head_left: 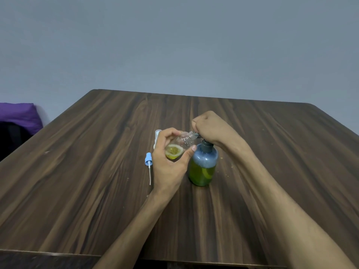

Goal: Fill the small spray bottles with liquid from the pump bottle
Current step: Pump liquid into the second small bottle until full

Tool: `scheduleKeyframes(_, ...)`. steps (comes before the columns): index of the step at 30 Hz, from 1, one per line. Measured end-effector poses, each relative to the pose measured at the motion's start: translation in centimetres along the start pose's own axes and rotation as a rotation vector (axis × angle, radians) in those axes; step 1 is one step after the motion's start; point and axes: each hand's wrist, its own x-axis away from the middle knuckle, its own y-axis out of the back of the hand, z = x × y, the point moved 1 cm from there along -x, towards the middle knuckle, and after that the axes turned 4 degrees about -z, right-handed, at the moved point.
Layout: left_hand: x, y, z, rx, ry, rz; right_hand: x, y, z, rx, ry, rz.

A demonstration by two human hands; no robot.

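The pump bottle [203, 167] stands up straight on the desk [97, 171]. It has green liquid in its lower part. Everything else is told from this bottle.

The right hand [208, 127] sits on top of the pump bottle. Its fingers are curled into a fist, and it seems to press down on the pump head. The head itself is mostly hidden under the hand.

The left hand [169, 162] is just to the left of the pump bottle. It grips a small spray bottle [179, 146] with no top on. This little bottle is tipped over. Its bottom points down and left, and its open neck points up and right, close to the pump's spout. A bit of yellow liquid sits in its bottom.

I think the neck must stay right under the spout, or the next squirt will spill on the desk.

A blue spray top [148, 164] with a long thin tube lies further left. Another small bottle [157, 136] peeks out behind the left hand
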Motion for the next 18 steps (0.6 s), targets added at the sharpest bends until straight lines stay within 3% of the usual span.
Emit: scheduleKeyframes(18, 0.04, -0.04, -0.28, -0.003, -0.023, 0.007, 0.07, 0.23, 0.20, 0.040, 0.029, -0.013)
